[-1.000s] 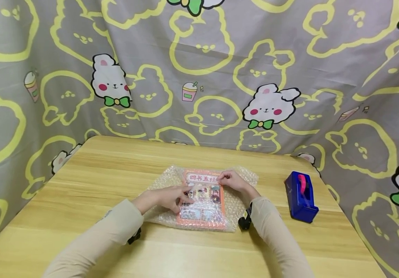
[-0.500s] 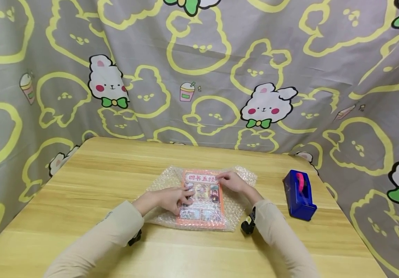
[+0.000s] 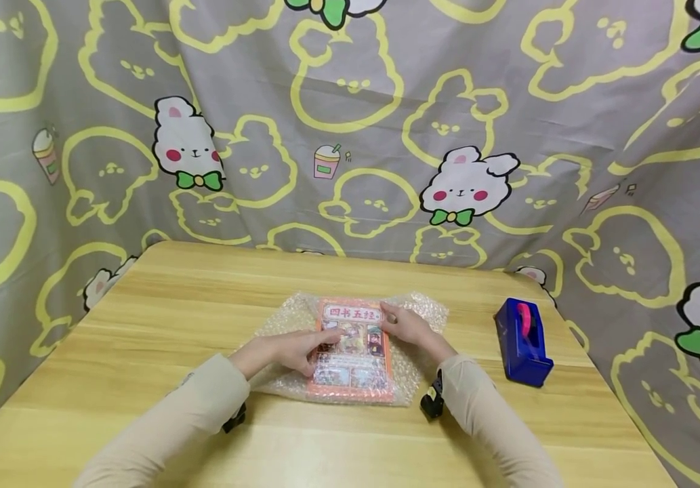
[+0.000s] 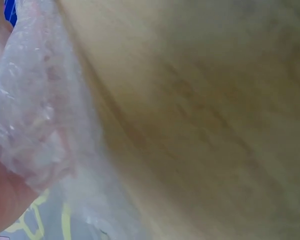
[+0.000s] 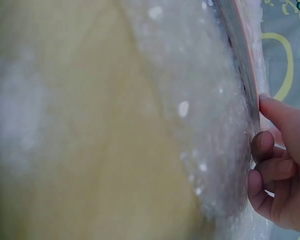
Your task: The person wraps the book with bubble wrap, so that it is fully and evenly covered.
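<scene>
A comic-style book [image 3: 350,376] with an orange-red cover and red Chinese characters lies on bubble wrap [image 3: 289,318]. Bubbly plastic shines over its lower part. My left hand [image 3: 291,349] rests on the book's left side, fingers stretched over the cover and thumb lower down. In the left wrist view only part of this left hand [image 4: 7,195] shows, beside the crinkled wrap [image 4: 35,100]. At the book's upper right edge, my right hand [image 3: 410,325] holds on. The right wrist view has that hand's [image 5: 285,165] thumb at the book's edge [image 5: 242,55], with the other fingers curled beside it.
A blue tape dispenser [image 3: 520,346] with a pink roll core stands to the right on the wooden table [image 3: 203,285]. A grey curtain [image 3: 374,102] with yellow outlines and white bunnies hangs behind the table and along both sides.
My left fingers have straightened and spread further over the cover. My right hand has shifted from the cover's top right corner onto the book's right edge.
</scene>
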The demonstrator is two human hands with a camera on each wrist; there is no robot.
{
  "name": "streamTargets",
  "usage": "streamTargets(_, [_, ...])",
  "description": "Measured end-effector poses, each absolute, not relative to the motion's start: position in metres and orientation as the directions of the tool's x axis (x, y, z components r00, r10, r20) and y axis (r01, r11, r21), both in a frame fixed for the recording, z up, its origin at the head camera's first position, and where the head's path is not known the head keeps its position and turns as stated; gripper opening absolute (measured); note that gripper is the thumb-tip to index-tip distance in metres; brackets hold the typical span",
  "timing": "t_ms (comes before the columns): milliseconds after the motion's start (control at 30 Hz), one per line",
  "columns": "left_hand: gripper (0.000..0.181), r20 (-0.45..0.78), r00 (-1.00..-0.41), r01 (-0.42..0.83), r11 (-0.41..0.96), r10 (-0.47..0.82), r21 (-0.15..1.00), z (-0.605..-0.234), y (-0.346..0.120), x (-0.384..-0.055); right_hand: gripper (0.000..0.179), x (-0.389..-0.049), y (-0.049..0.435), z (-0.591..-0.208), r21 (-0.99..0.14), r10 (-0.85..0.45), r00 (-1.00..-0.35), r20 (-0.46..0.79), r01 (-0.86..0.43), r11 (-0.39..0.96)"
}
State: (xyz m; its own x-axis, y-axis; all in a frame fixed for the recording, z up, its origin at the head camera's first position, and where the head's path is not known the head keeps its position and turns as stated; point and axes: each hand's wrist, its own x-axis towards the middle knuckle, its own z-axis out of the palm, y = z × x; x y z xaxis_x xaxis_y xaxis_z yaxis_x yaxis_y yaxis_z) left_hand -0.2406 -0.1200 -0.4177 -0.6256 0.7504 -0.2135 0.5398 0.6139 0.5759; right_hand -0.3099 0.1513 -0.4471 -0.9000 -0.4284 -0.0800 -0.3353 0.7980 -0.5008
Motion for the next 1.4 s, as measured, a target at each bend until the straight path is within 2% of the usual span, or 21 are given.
streamTargets(200, [0.081,-0.269,-0.587,0.586,0.629,0.764,0.511,-0.415,-0.112,-0.242,0.069,-0.31,0.153,-0.443,-0.49,-0.379,-0.916,-0.131,-0.273,0.828])
streamTargets(333, [0.08,-0.308,-0.587,0.578,0.654,0.749,0.488,-0.413,-0.107,-0.24,0.073,-0.311,0.155,-0.439,-0.502,-0.332,-0.928,-0.172,-0.207,0.84])
streamTargets(567, [0.079,-0.324,-0.601,0.56,0.675,0.73,0.48,-0.415,-0.105,-0.237,0.079,-0.314,0.163,-0.441,-0.629,-0.299,-0.921,-0.252,-0.079,0.774])
streamTargets(800, [0.077,-0.321,-0.597,0.566,0.67,0.735,0.481,-0.42,-0.103,-0.234,0.084,-0.315,0.176,-0.446,-0.588,-0.248,-0.932,-0.264,-0.048,0.807])
streamTargets(933, [0.077,-0.326,-0.603,0.561,0.678,0.727,0.475,-0.421,-0.103,-0.234,0.087,-0.315,0.182,-0.449,-0.617,-0.237,-0.939,-0.249,-0.035,0.786])
streamTargets(1167, [0.076,-0.328,-0.605,0.557,0.681,0.725,0.476,-0.42,-0.108,-0.235,0.081,-0.311,0.19,-0.445,-0.624,-0.222,-0.954,-0.199,-0.052,0.78])
streamTargets(1400, [0.075,-0.329,-0.614,0.54,0.686,0.717,0.488,-0.418,-0.112,-0.235,0.073,-0.302,0.195,-0.441,-0.64,-0.27,-0.95,-0.154,-0.112,0.76])
